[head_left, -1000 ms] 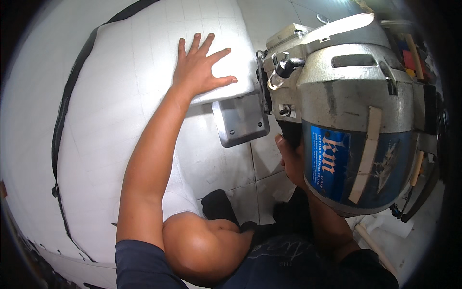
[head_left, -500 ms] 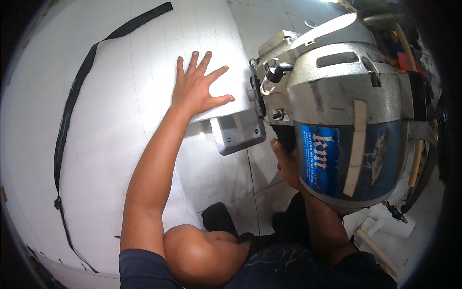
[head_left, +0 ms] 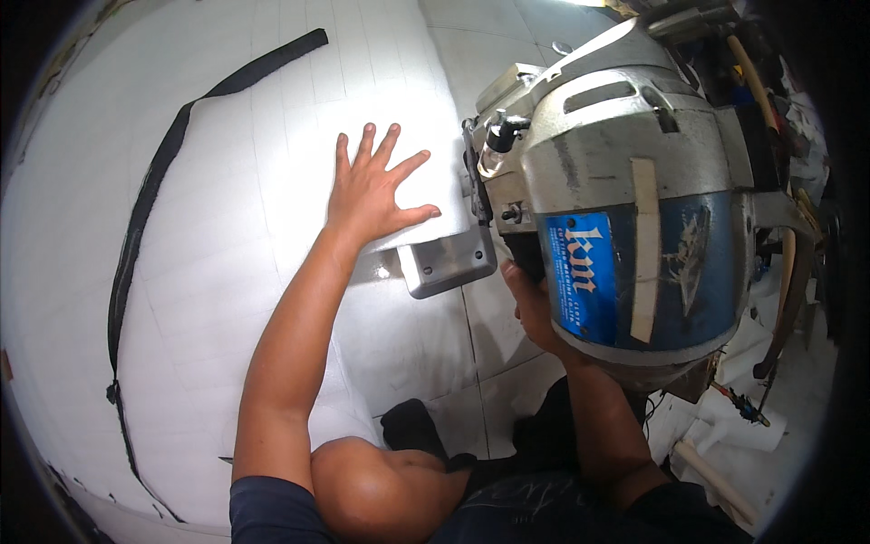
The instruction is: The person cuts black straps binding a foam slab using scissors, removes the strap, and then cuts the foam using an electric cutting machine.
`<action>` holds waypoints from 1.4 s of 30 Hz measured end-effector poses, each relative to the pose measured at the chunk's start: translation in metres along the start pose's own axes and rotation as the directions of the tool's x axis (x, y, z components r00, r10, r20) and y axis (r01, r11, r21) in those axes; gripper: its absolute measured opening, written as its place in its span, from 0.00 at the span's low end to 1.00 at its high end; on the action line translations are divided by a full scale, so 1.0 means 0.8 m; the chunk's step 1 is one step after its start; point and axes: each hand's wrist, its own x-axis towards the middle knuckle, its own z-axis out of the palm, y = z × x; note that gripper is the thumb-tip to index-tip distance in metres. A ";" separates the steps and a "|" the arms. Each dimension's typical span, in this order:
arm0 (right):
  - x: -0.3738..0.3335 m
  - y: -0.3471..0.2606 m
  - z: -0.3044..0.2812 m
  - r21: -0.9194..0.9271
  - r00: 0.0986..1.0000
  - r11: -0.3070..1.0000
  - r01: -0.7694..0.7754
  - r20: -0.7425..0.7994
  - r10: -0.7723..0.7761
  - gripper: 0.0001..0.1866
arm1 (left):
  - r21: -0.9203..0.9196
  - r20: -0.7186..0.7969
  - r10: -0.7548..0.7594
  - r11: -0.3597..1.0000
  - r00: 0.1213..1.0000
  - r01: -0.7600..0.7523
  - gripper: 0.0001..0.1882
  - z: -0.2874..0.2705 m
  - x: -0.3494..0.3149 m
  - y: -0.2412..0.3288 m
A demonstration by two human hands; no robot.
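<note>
My left hand point(head_left: 370, 199) lies flat with fingers spread on layered white cloth point(head_left: 272, 190), close to its near right corner. To its right stands a large cloth cutting machine point(head_left: 594, 172) with a grey metal head and a blue motor housing. Its metal base plate point(head_left: 450, 263) reaches under the cloth's corner. My right hand point(head_left: 535, 308) is wrapped round the black handle point(head_left: 524, 254) below the motor. The thumb shows, but the motor hides most of the other fingers. The blade cannot be made out.
A long black fabric strip point(head_left: 145, 208) curves across the white cloth on the left. Pale floor tiles point(head_left: 435, 363) show between the cloth and my legs. At the lower right lie a white roll point(head_left: 743, 426) and a wooden stick point(head_left: 716, 480). Assorted clutter fills the far right.
The cutting machine has moved slightly forward along the cloth's edge, my right hand with it. My left hand keeps its place on the cloth. The whole view has shifted a little.
</note>
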 end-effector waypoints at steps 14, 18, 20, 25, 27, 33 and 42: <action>0.024 0.034 0.013 0.097 0.999 0.995 0.031 0.036 -0.034 0.15 | 0.044 0.033 -0.035 0.998 0.999 0.033 0.44 0.017 -0.026 0.018; 0.050 0.134 0.041 0.185 0.997 0.981 -0.052 0.062 0.041 0.14 | 0.017 -0.010 -0.015 1.000 1.000 0.015 0.44 0.027 -0.027 0.027; 0.061 0.166 0.052 -0.392 0.810 0.770 0.504 -0.097 -0.579 0.13 | 0.021 -0.013 -0.013 1.000 1.000 0.013 0.44 0.029 -0.030 0.031; 0.056 0.139 0.052 -0.163 0.878 0.884 0.439 -0.134 -0.460 0.14 | 0.044 0.024 -0.027 0.999 0.999 0.026 0.44 0.030 -0.047 0.034; 0.068 0.163 0.060 -0.226 0.843 0.852 0.472 -0.167 -0.512 0.15 | 0.070 0.018 -0.026 0.997 1.000 0.025 0.44 0.030 -0.046 0.039; 0.080 0.153 0.061 -0.156 0.850 0.852 0.499 -0.102 -0.517 0.19 | 0.035 0.002 -0.033 0.999 0.999 0.033 0.43 0.037 -0.063 0.050; 0.090 0.120 0.044 0.038 0.914 0.913 0.406 0.011 -0.406 0.21 | 0.013 0.051 -0.055 0.998 0.997 0.054 0.41 0.039 -0.074 0.068</action>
